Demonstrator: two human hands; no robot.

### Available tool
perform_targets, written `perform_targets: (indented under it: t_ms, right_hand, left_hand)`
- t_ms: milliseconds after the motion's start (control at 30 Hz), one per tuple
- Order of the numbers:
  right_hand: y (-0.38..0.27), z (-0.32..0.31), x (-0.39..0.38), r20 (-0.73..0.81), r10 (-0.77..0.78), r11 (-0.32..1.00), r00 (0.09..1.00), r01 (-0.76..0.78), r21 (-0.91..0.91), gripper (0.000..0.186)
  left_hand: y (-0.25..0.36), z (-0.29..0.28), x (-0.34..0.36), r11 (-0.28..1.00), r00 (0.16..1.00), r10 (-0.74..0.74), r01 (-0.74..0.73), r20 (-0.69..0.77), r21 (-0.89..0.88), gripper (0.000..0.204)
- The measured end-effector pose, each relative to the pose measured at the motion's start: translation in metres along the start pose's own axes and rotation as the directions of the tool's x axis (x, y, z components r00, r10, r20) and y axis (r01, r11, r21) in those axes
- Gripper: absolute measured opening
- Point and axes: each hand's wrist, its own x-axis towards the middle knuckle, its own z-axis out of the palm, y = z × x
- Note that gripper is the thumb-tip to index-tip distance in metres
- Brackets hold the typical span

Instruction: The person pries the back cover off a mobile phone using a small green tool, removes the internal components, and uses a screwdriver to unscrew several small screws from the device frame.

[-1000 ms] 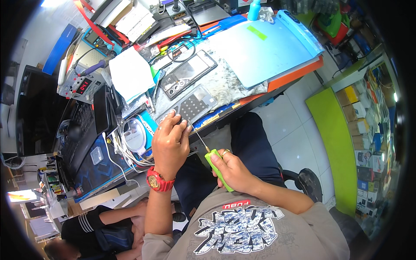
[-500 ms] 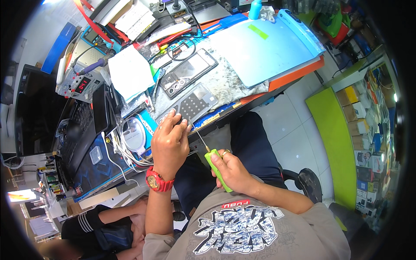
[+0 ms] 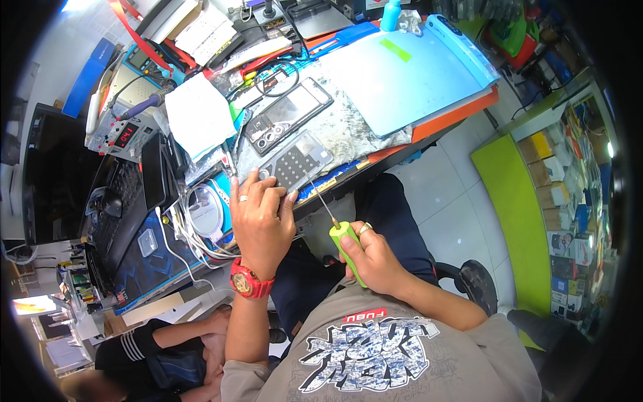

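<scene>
Left hand [image 3: 260,218], with a ring and a red wristwatch [image 3: 250,281] on the wrist, is clamped over the near end of a small grey flat device with a grid of dark dots [image 3: 298,164], fingers curled on its edge, pinning it to the table [image 3: 462,110]. The device lies at the table's front edge on a speckled grey work mat [image 3: 348,130], just in front of the person's lap. Right hand [image 3: 375,258] is clenched around the lime-green handle of a thin-shaft screwdriver [image 3: 348,249]; the metal shaft runs up-left and the tip sits on or just at the device, exact contact too small to tell. Just behind the device, a dark phone with its back open, lying flat [image 3: 288,114], on the same mat. A pale blue silicone mat [image 3: 402,77] lies to the right, an orange board under it. White folded cloth [image 3: 197,114] to the left of the phone. Further left, a grey bench unit with a red digit display [image 3: 124,134], a black keyboard [image 3: 117,208] and a dark monitor [image 3: 57,174]. White cables [image 3: 194,228] tangled near the left wrist. Another person in a dark striped top [image 3: 151,355] sits at lower left. Green shelf unit with small boxes [image 3: 556,181] at right.
</scene>
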Motion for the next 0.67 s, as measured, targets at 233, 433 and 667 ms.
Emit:
perform_targets:
  t_ms: [233,433,667]
  right_hand:
    - [-0.009,0.002,-0.011,0.132,-0.026,0.999,0.991,0.019,0.05,0.046]
    - [-0.014,0.012,-0.026,0.274,-0.066,0.995,0.96,0.042,0.095,0.049]
    - [-0.032,0.011,-0.038,0.471,-0.075,0.985,0.879,-0.009,0.173,0.056]
  left_hand:
    - [0.041,-0.008,-0.013,0.83,0.942,-0.336,0.303,0.013,-0.468,0.016]
    - [0.057,-0.021,-0.026,-0.284,0.784,-0.44,0.341,0.438,-0.896,0.029]
    - [0.067,-0.058,-0.015,-0.27,0.849,-0.471,0.121,0.24,-0.955,0.029]
